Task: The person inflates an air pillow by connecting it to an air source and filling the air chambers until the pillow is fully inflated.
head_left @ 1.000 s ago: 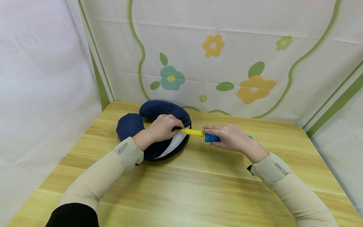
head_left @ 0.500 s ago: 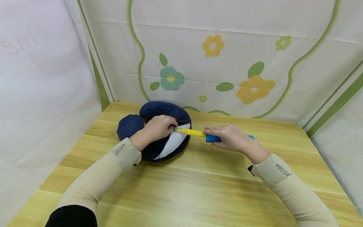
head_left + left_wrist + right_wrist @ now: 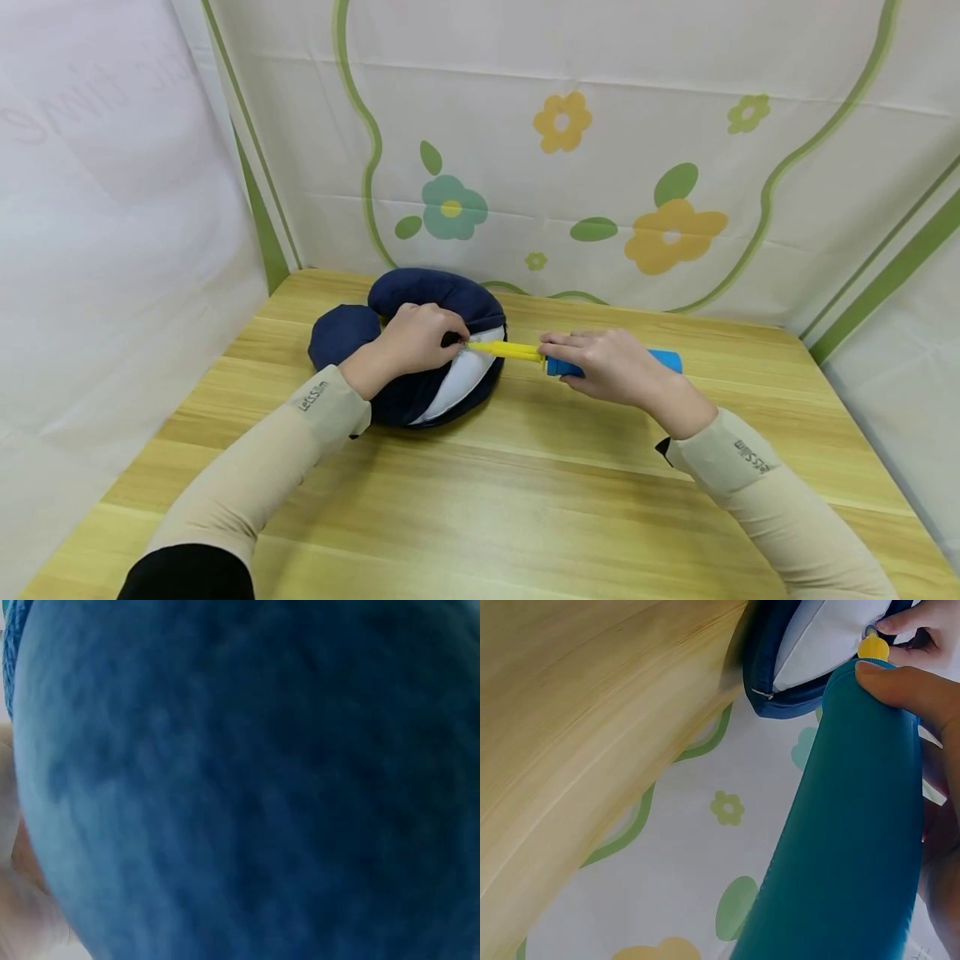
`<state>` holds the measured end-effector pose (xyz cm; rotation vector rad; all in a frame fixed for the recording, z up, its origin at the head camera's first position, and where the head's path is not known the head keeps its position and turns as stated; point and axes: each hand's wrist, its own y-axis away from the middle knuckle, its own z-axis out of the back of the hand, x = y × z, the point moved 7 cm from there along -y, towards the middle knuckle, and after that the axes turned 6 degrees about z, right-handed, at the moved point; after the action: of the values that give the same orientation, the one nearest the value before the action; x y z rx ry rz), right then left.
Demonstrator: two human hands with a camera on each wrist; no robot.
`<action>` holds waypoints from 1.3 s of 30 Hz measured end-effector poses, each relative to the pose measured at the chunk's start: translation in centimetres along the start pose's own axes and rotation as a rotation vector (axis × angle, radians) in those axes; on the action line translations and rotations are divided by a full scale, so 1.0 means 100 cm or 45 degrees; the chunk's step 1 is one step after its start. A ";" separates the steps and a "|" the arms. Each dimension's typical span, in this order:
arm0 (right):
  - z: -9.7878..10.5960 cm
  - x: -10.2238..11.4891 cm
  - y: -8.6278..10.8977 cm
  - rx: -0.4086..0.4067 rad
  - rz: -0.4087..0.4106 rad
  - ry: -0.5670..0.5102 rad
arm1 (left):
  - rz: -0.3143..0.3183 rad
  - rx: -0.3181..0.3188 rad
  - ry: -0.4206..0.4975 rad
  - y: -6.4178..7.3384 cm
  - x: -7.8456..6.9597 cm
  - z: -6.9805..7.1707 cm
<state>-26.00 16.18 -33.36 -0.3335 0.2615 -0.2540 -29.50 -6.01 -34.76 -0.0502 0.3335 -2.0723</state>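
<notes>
A navy neck pillow [image 3: 435,292] lies on the table, its cover parted along one side so that a white inner [image 3: 459,379] shows. My left hand [image 3: 416,337] reaches over the pillow and pinches the small valve [image 3: 870,631] of the white inner. Against that valve sits the yellow nozzle [image 3: 510,350] of a blue hand pump [image 3: 667,360]. My right hand [image 3: 611,367] grips the pump around its blue barrel near the yellow end. In the right wrist view, the thumb lies along the barrel top. Blurred blue fabric fills most of the left wrist view.
The wooden table [image 3: 480,508] extends in front of both arms. Behind it hangs a white cloth [image 3: 487,100] printed with flowers, close to the pillow's far side. More white cloth [image 3: 105,250] stands at the left and right.
More of the pump's blue barrel now shows behind my right hand, which has shifted slightly right. My left hand has drawn back a little to the left, uncovering more white inner.
</notes>
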 end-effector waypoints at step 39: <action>0.001 0.007 0.001 -0.093 0.077 0.127 | 0.016 -0.060 -0.034 -0.001 -0.006 -0.009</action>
<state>-25.32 16.08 -33.43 -0.3854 0.3791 -0.2017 -29.41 -5.30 -35.56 -0.1038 0.3658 -2.0496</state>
